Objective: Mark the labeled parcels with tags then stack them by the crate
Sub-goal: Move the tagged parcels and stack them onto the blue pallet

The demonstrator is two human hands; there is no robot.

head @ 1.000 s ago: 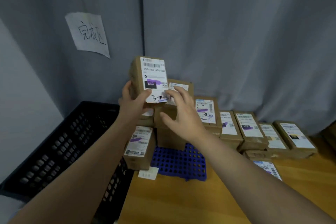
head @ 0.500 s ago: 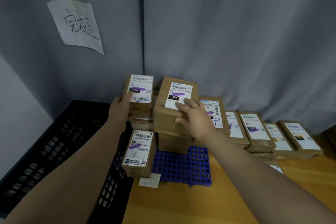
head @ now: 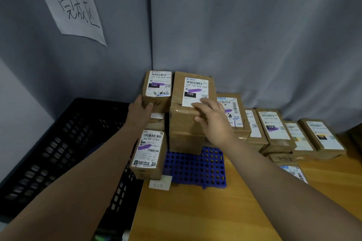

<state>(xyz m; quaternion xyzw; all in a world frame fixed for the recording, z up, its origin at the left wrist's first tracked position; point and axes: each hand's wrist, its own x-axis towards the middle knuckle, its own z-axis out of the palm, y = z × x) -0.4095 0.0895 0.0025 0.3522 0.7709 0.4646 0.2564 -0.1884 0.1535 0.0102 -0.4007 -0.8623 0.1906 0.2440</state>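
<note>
A small brown parcel (head: 156, 92) with a white label marked 150 sits on top of the left stack, and my left hand (head: 140, 111) grips its lower left corner. Beside it stands a larger parcel (head: 188, 119), also labelled 150. My right hand (head: 211, 119) rests on that parcel's front top edge, fingers spread and relaxed over the label. A third parcel (head: 149, 154) leans at the foot of the stack next to the black crate (head: 58, 148).
A row of labelled parcels (head: 274, 129) runs to the right along the grey curtain. A blue perforated mat (head: 195, 170) and a small white tag (head: 160, 182) lie on the wooden table (head: 215, 211). A handwritten paper sign (head: 72, 10) hangs on the curtain.
My left hand brought the small parcel down from the air and set it on the left stack. My right hand moved from that parcel's label onto the larger parcel.
</note>
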